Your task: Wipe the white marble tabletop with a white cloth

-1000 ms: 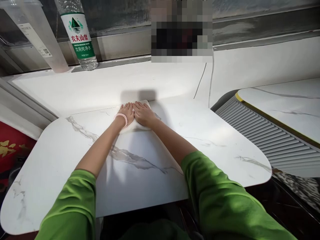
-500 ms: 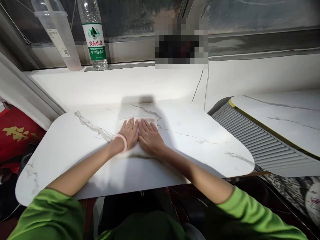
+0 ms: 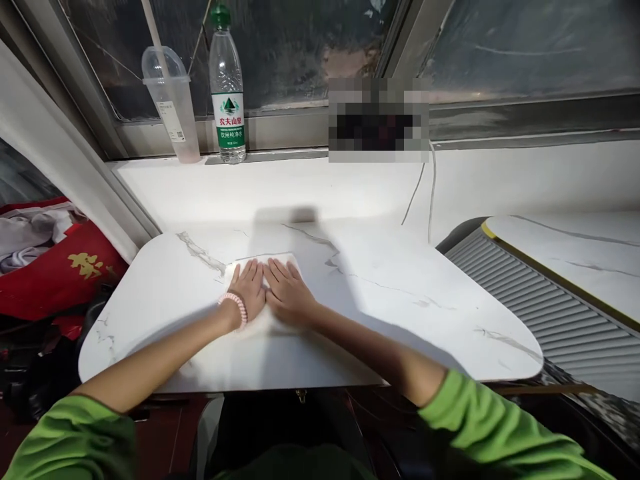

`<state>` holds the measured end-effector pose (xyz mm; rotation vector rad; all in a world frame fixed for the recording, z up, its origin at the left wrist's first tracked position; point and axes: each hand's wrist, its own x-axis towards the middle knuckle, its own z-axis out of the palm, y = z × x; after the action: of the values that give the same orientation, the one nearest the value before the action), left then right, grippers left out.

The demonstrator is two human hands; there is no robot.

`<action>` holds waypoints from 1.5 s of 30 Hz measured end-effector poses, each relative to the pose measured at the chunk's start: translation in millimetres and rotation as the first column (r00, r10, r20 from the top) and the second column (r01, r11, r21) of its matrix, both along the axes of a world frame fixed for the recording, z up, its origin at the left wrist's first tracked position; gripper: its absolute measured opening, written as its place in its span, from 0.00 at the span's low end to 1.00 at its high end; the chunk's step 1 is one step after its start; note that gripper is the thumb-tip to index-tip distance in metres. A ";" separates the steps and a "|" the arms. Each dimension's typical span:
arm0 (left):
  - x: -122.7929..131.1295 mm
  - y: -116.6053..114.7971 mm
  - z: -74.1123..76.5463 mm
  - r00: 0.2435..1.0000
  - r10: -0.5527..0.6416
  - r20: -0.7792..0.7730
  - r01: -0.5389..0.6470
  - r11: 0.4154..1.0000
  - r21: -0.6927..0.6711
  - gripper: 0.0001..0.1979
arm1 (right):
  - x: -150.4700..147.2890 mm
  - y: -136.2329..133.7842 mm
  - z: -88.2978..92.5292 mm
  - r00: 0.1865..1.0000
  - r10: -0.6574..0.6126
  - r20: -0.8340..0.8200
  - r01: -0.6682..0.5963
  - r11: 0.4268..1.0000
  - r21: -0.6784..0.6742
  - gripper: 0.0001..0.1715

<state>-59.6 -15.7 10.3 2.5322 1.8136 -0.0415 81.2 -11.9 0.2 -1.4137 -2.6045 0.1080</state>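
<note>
A thin white cloth (image 3: 261, 326) lies flat on the white marble-patterned tabletop (image 3: 400, 267). My left hand (image 3: 248, 288) rests palm down on it, fingers stretched out and a little apart; a pink coiled band (image 3: 240, 307) circles that wrist. Beside it, my right hand (image 3: 286, 292) also presses flat on the cloth, with its fingers extended. The two hands touch or nearly touch at the thumbs. Cloth edges show beyond the fingertips and below the palms, while the hands cover its middle.
On the window ledge stand a clear plastic cup (image 3: 175, 113) with a straw and a green-capped water bottle (image 3: 229, 100). A blurred patch hides something to their right. Thin cables (image 3: 431, 193) hang behind the table. A second table with a ribbed side (image 3: 540, 287) is at right, a red bag (image 3: 60, 273) at left.
Both hands and the cloth have slid left across the tabletop, staying flat. The camera view has shifted, so the cup and bottle show more fully.
</note>
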 end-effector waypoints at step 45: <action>-90.5 41.6 -8.4 0.980 0.187 0.069 -0.190 0.981 0.039 0.30 | -95.8 56.5 -10.4 0.987 0.156 -0.048 -0.149 0.981 0.126 0.35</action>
<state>-150.1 25.9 1.9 2.3463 2.0416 0.0865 -14.6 44.6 -10.2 -1.1532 -2.6201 0.0086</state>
